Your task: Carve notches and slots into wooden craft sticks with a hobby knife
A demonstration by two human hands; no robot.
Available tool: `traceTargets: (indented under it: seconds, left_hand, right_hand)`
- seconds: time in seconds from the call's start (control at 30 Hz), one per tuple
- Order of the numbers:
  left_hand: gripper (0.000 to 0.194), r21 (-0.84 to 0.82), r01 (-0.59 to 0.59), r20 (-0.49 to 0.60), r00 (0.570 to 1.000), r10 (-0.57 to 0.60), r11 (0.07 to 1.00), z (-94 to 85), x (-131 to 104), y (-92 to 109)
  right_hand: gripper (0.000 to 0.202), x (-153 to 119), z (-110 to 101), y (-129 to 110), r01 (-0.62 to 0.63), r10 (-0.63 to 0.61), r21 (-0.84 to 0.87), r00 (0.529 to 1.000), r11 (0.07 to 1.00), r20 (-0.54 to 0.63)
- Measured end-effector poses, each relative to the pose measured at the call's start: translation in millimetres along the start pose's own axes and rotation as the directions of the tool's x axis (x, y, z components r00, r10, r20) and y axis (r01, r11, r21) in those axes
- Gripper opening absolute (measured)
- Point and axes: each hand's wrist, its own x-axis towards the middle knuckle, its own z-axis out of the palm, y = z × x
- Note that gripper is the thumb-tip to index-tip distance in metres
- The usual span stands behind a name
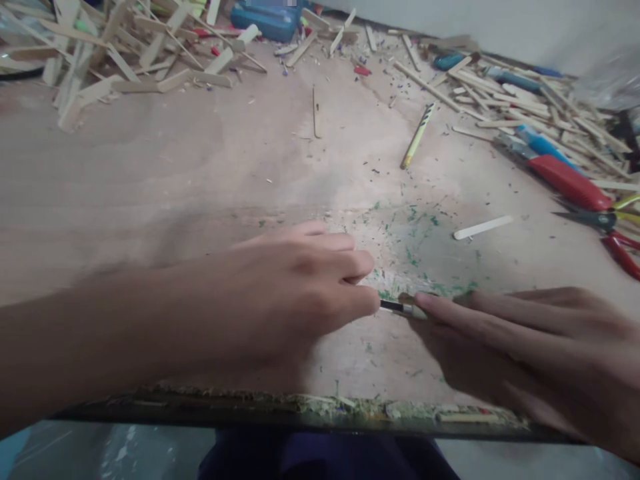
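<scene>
- Wooden board [165,180]: scuffed, green flecks near front edge.
- Yellow pencil [417,136] lies mid-board.
- Right of pencil: red-handled tool [567,181], loose stick [483,227].
- Left of pencil: stick pile [125,53].

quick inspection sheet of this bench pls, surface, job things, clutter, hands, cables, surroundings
surface: wooden board, worn, flecked with green specks and shavings near the hands
job things: small dark blade between both hands; what it cuts is hidden
clutter: piles of craft sticks, yellow pencil, lone stick, red-handled tool, blue case
hands: left hand pinches the blade; right hand presses fingertips beside it
cables: nothing seen
surroundings: pale wall behind
</scene>
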Motion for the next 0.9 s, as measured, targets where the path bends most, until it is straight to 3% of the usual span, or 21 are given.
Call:
traceTargets:
  seconds: [0.13, 0.27, 0.53, 0.73, 0.9]
  left_hand:
    - [0.034, -0.013, -0.02, -0.024, 1.0, 0.02, 1.0, 3.2, -1, 0]
    - [0.028, 0.034, -0.013, 0.0, 1.0, 0.013, 0.999, 4.9, -3, -2]
    - [0.031, -0.005, -0.02, -0.064, 0.998, 0.02, 1.0, 9.7, -3, -4]
    - [0.033, 0.0, -0.034, -0.073, 0.997, 0.033, 0.999, 7.8, -5, -4]
    - [0.035, 0.009, -0.026, -0.039, 0.999, 0.026, 1.0, 4.9, -6, -1]
  right_hand:
    - [0.031, 6, 7, -6, -0.168, 0.176, 0.156, 0.984, 0.974, -0.041]
    - [0.03, 11, 9, -7, -0.187, 0.198, 0.237, 0.98, 0.953, -0.023]
    - [0.035, 5, 3, -1, -0.147, 0.154, 0.169, 0.988, 0.975, -0.029]
    - [0.029, 1, 4, 3, -0.043, 0.043, -0.038, 0.999, 0.998, -0.014]
    - [0.054, -31, 9, 10, -0.07, 0.068, -0.145, 0.997, 0.987, -0.023]
